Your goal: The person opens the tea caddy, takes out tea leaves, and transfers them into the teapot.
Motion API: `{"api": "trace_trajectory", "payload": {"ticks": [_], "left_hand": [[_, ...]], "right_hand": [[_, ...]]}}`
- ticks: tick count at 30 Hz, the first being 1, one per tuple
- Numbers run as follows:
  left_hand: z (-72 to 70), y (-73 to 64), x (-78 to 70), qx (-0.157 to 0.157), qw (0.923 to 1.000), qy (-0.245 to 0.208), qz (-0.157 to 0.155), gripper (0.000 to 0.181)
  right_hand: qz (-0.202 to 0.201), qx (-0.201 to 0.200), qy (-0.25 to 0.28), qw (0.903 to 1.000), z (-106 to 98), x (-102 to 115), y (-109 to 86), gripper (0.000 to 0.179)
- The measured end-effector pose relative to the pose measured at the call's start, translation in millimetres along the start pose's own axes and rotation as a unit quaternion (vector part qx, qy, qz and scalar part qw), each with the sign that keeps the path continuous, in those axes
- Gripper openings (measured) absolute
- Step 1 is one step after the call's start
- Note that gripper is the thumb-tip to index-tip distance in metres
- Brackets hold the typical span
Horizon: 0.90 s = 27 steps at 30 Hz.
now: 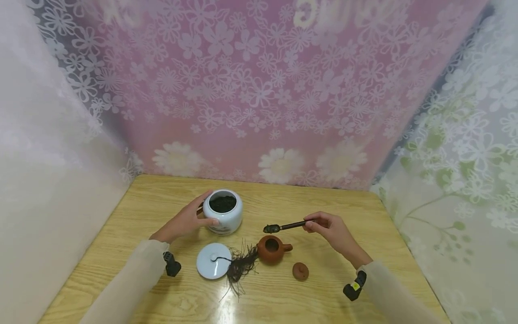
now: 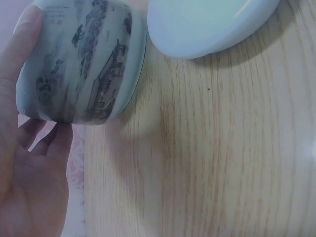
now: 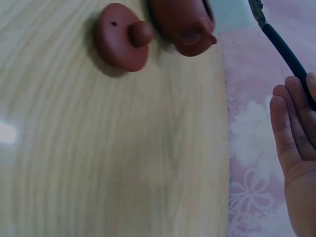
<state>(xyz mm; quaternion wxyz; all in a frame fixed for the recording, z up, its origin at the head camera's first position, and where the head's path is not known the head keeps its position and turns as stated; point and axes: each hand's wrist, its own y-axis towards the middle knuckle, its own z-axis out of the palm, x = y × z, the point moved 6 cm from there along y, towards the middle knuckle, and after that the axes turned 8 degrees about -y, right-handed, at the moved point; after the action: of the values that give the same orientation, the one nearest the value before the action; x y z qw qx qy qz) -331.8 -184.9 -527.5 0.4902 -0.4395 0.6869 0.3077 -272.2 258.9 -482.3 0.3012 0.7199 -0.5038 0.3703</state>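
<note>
My left hand (image 1: 184,220) grips the side of a white porcelain jar (image 1: 227,221) that holds dark tea leaves (image 1: 223,204). Painted scenery on the jar (image 2: 84,64) shows in the left wrist view. With thumb and fingertips, my right hand (image 1: 335,230) pinches the dark handle of a tea scoop (image 1: 292,225). Dark leaves lie in the scoop's bowl, which is held above and apart from a small brown clay teapot (image 1: 268,257). The teapot stands uncovered, its handle toward the right. Its round lid (image 1: 301,272) lies on the table at the lower right.
A white jar lid (image 1: 208,267) lies on the wooden table (image 1: 323,306), with a dark stringy tassel (image 1: 242,266) from its knob reaching the teapot. Flowered cloth (image 1: 259,112) hangs behind the table, and more cloth hangs at both sides.
</note>
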Motion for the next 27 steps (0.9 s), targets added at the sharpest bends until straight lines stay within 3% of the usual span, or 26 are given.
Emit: {"api": "trace_trajectory", "payload": {"ticks": [10, 15, 20, 27], "left_hand": [[-0.6, -0.1, 1.3, -0.001, 1.0, -0.005, 0.003, 0.115], [-1.2, -0.3, 0.0, -0.003, 1.0, 0.0, 0.001, 0.116], [-0.7, -1.8, -2.4, -0.003, 1.0, 0.006, -0.003, 0.116], [-0.2, -3.4, -6.2, -0.002, 1.0, 0.007, -0.004, 0.117]], "right_hand": [[-0.002, 0.01, -0.048, 0.9988, 2.3, -7.2, -19.0, 0.028], [-0.032, -0.006, -0.129, 0.9911, 2.4, 2.2, -21.4, 0.019], [-0.123, -0.034, -0.224, 0.9663, 4.0, 24.0, -19.8, 0.016], [-0.237, -0.044, -0.297, 0.9242, 8.0, 55.0, -21.3, 0.026]]}}
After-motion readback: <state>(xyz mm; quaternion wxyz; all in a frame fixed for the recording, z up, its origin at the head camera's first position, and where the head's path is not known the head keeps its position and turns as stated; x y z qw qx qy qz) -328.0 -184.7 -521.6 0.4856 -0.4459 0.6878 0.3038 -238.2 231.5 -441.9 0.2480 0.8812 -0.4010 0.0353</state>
